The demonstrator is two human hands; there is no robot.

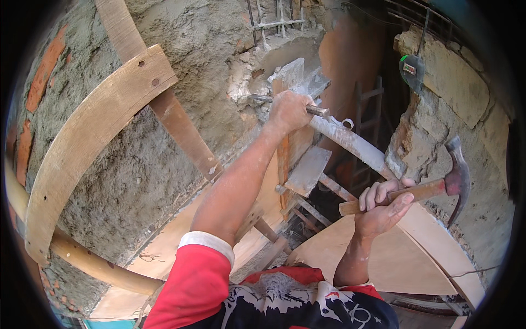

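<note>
Curved wooden formwork (82,142) and a slanted plank (175,120) lie against the rough mortar wall (208,49). The left hand (287,111) is closed around a chisel (318,110) set against broken concrete. The right hand (383,205) grips a hammer (438,189) beside the stone wall (460,88), a dark gap between.

Plywood formwork (383,263) below; wooden props (307,211) resting on it.

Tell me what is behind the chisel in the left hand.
Behind the chisel, gripped by the left hand, is chipped grey concrete with rebar above. The hand covers the chisel's middle, and the spot its tip touches is unclear.
</note>
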